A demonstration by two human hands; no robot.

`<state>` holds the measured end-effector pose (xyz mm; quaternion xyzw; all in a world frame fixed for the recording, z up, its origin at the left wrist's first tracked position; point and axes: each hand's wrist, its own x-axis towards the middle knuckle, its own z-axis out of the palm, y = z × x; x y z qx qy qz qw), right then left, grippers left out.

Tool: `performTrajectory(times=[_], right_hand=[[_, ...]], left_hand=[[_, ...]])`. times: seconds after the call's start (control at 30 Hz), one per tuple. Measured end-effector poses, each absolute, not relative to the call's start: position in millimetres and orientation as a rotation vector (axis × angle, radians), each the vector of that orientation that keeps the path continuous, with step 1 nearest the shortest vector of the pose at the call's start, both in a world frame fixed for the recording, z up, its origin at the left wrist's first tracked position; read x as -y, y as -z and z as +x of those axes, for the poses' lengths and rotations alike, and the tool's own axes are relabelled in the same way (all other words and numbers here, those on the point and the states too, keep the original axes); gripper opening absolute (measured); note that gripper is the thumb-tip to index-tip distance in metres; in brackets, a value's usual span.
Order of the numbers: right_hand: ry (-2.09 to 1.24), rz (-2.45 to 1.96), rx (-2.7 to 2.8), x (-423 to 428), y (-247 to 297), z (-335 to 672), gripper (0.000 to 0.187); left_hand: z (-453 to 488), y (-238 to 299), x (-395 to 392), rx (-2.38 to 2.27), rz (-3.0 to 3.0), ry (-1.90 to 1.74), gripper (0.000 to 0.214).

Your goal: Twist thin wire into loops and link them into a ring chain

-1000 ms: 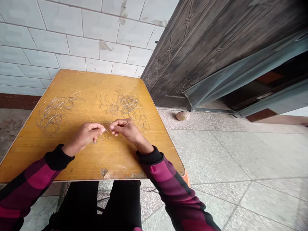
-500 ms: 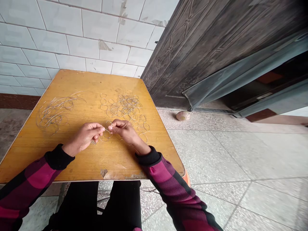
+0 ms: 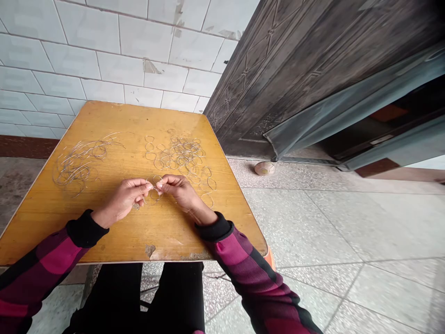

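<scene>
Between my hands, just above the wooden table, is a thin wire bent into small loops. My left hand pinches it from the left between thumb and forefinger. From the right, my right hand pinches the same wire, its fingertips close to the left ones. Beyond my right hand lies a pile of looped wires, several of them shaped into linked rings. Longer loose wires lie in a tangled bunch to the left. Exactly how the wire crosses at my fingertips is too fine to tell.
A white tiled wall stands behind the table. To the right are a dark carved door, a grey-green curtain and a small round object on the tiled floor. Chipped patches mark the table's front edge.
My left hand has shifted very slightly to the right. A wire loop now shows above the left fingertips. My right hand stays nearly in place.
</scene>
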<state>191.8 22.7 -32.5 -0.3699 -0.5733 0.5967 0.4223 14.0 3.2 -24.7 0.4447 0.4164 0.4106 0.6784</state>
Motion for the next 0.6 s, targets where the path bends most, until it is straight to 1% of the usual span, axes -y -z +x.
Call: performTrajectory(times=[0.23,0.4,0.47,0.6], right_hand=[[-1.508,-0.946,1.409,-22,35,190,0.03],[-1.588,-0.906,1.454,-25,31,195,0.024],[-1.65,-0.887,1.409,-28,31,198,0.025],[-1.877,-0.861,1.263,-31,32,203,0.026]], left_hand=[[14,29,-2,-1.03,1.186,-0.989,0.02],[12,26,0,-1.107,1.291,-0.975,0.019],[12,25,0,-1.104,1.297,-0.955,0.018],[12,26,-1,-1.047,1.234,-0.958,0.019]])
